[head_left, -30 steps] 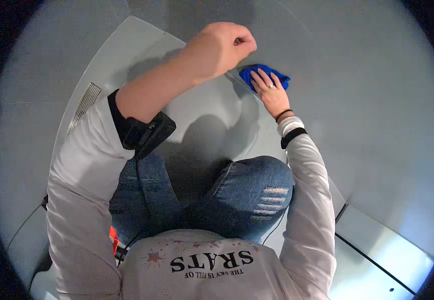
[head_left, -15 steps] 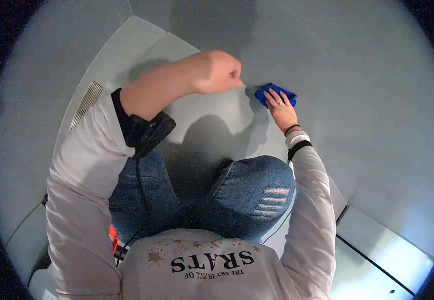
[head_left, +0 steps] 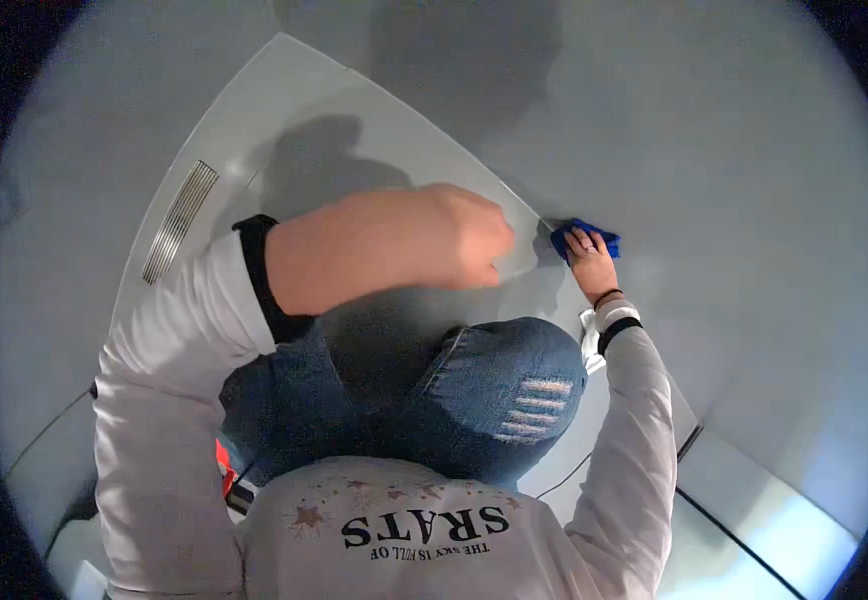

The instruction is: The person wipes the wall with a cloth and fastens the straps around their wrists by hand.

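My right hand [head_left: 592,268] presses a crumpled blue cloth [head_left: 610,243] against the grey wall surface [head_left: 754,200], just beyond the edge of the lighter panel. Its fingers lie bent over the cloth, and a ring shows on one of them. My left hand [head_left: 469,238] is a closed fist, raised in front of my knees and slightly blurred. Whether it has anything inside is hidden. Below the fist is the pale panel [head_left: 254,120] between the walls, and my left forearm covers part of it.
A slotted metal vent [head_left: 181,222] is set in the panel at the left. Something white [head_left: 591,340] lies beside my right wrist. Crossed legs in jeans [head_left: 514,390] fill the middle. A red object [head_left: 224,465] and a dark cable show by my left hip.
My left fist has moved lower, closer to my knees. The blue cloth under my right hand has shifted down and right along the wall. The view has shifted slightly.
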### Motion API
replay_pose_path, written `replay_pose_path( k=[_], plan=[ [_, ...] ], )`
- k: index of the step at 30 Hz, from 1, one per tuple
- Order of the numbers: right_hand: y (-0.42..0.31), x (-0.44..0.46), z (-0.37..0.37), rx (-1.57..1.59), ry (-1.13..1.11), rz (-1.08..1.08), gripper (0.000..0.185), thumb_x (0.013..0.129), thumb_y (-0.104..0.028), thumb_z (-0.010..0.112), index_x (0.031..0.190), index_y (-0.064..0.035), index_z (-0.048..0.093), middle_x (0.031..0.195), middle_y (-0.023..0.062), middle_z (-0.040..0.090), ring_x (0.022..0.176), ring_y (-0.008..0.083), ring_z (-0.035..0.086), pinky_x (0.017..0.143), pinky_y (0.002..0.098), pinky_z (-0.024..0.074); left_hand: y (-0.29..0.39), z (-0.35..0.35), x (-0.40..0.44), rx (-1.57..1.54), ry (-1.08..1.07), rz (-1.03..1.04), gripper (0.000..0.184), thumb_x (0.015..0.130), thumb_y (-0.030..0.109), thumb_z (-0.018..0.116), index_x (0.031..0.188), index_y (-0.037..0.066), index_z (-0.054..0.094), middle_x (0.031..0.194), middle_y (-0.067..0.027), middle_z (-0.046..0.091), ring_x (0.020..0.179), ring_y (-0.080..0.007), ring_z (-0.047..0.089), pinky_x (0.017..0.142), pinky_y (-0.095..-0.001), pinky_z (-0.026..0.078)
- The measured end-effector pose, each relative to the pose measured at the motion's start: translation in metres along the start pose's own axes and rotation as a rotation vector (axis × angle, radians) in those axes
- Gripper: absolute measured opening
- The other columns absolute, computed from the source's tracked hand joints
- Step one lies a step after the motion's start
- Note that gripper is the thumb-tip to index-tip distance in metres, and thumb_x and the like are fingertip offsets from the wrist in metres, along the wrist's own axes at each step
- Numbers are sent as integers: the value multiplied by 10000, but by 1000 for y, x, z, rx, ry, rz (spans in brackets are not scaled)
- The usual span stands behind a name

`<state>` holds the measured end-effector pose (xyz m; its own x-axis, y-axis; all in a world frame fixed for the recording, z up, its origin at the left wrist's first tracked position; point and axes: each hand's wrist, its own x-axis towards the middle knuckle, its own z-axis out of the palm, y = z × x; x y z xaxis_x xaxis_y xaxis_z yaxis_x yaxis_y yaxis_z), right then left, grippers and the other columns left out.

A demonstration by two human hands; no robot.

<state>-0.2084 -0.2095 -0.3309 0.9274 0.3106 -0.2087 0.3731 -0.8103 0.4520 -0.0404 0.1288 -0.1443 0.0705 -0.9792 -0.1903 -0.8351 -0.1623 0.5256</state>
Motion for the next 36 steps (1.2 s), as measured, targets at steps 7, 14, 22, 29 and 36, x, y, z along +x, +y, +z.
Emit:
replay_pose_path(
  k=[7,14,22,29,36],
  plan=[
    [-14,31,-20,153,148,-61,244,760,-157,502,909,-43,659,1167,89,561,1138,230,456,982,426,310,55,-4,-15,-292,405,160,300,769,240,641,978,31,590,925,-132,599,874,-283,585,786,-354,466],
    [-37,67,-32,407,396,-10,155,724,-165,522,789,-73,629,850,55,587,906,250,508,767,416,381,56,2,-21,-1046,383,-32,305,885,277,544,1039,20,599,971,-70,636,883,-126,576,793,-260,447],
    [-52,118,-92,89,285,-58,242,784,-144,485,983,-100,616,1020,42,591,987,234,501,819,380,397,0,-15,-33,-1807,710,-77,365,864,284,552,1051,-30,563,1061,-143,579,979,-262,566,845,-367,463],
    [-58,129,-112,145,539,-82,198,788,-146,509,945,-106,622,970,46,598,896,226,531,732,364,403,26,19,-7,-1889,887,-154,313,865,216,531,1041,-41,560,1086,-155,569,1004,-268,554,854,-381,461],
    [-54,139,-111,80,591,-87,157,739,-121,535,864,-115,629,861,32,609,870,210,552,732,357,409,22,55,22,-1957,977,-293,292,840,193,559,1012,-41,578,1029,-144,598,935,-260,586,819,-369,486]
  ],
)
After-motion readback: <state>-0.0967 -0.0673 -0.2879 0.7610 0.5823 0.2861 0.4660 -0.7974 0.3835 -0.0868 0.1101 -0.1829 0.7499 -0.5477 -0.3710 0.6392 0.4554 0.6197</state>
